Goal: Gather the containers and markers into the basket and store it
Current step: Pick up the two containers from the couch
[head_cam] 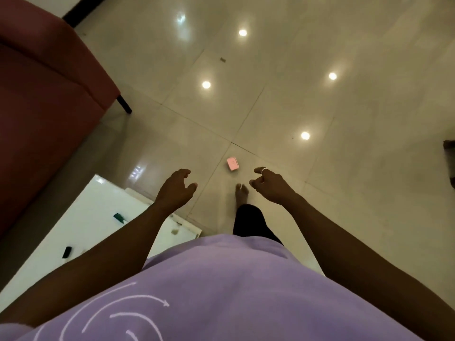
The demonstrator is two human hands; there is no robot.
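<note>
A small pink container point(232, 163) lies on the glossy tiled floor just ahead of me. My left hand point(177, 189) hangs in the air to its lower left, fingers loosely curled and apart, holding nothing. My right hand point(270, 183), with a ring on one finger, hovers to the container's lower right, also empty with fingers apart. A green object point(118, 217) and a black object point(67, 252), possibly markers, lie on the white table point(81, 217) at my left. No basket is in view.
A red sofa point(44, 94) with a black leg fills the left side. My bare foot point(241, 193) stands on the floor below the pink container. A dark object point(450, 163) sits at the right edge. Ceiling lights reflect off the tiles.
</note>
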